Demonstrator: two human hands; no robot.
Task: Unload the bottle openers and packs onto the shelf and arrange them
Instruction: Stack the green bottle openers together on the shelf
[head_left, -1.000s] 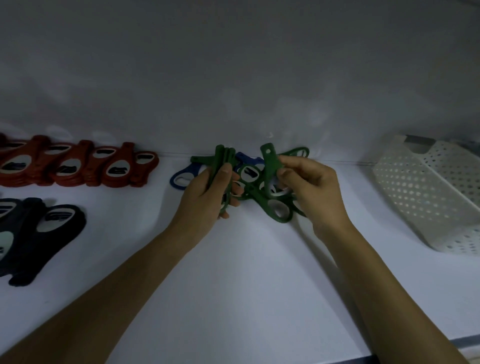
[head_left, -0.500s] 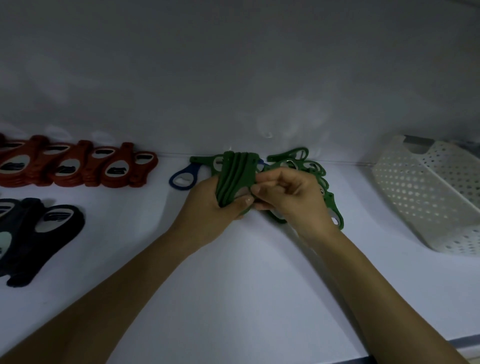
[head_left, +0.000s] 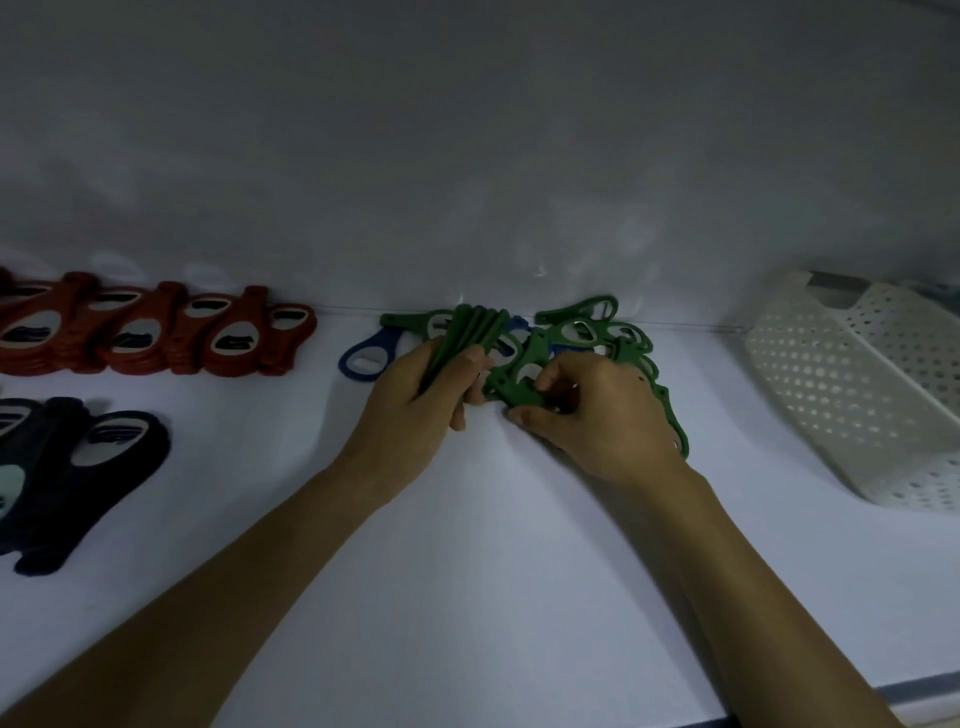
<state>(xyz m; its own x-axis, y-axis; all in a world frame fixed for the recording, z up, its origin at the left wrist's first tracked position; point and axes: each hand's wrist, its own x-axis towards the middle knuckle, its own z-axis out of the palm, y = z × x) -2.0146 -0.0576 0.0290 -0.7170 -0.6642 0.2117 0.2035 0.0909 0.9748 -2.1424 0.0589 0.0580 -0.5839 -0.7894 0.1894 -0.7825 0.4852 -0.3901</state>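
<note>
Right hand (head_left: 602, 415) dropped to pinch a green opener (head_left: 519, 376); left hand (head_left: 415, 410) grips half-hidden stack (head_left: 475, 327).

The white shelf (head_left: 467, 545) carries red bottle openers (head_left: 156, 332) upper left, black openers (head_left: 78, 467) below them, a green-and-blue opener pile (head_left: 561, 313) centre, and a perforated basket (head_left: 857, 395) right.

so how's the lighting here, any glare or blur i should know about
Head view: dim with a bluish cast, so the black openers at left lose detail. Head view: faint pale reflections on the glossy back wall above the green openers. Head view: the white basket at the right edge seems stretched by the wide angle; left hand and right hand look slightly soft.
</note>
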